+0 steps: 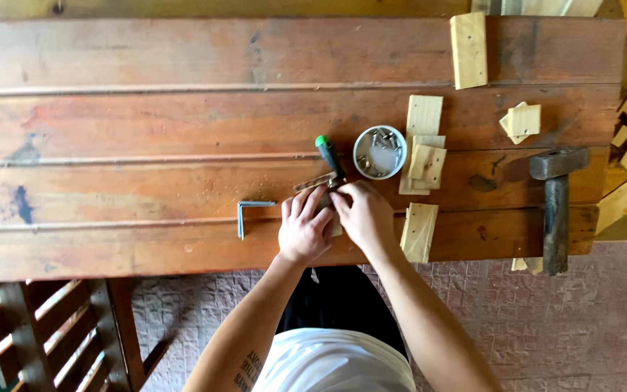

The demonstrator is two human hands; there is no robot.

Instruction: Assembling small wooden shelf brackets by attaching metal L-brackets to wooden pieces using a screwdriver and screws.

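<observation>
— Where the workbench (110,131) begins on the left, what lies there?

— Bare boards, then a metal angle bracket (250,212) near the front edge, just beside the left hand (305,231).

— And that hand?

— Fingers curled down, pressing a small wooden piece (319,183) against the bench. The right hand (363,215) touches it, pinched shut around a green-handled screwdriver (328,154).

— Further right?

— A round tin of screws (379,152), near the screwdriver's handle, then loose wood offcuts (425,138), and a hammer (556,203) well apart at the end.
</observation>
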